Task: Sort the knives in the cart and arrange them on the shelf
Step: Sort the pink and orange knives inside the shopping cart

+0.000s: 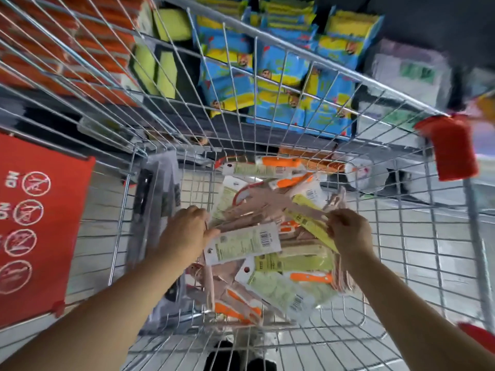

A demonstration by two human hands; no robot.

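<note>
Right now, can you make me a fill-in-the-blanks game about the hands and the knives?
1. The packaged knives lie piled inside a wire shopping ____.
2. The knife handles that show through the packs are coloured ____.
3. The right hand pinches a long ____ card.
4. The sign on the cart's left side is ____.

Missing words: cart; orange; yellow; red

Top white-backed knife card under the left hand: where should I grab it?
Grip the white-backed card by its left short edge, at the left hand, coming from above-left. It lies flat on top of the pile, that edge is exposed, and it keeps fingers off the blade.
</note>
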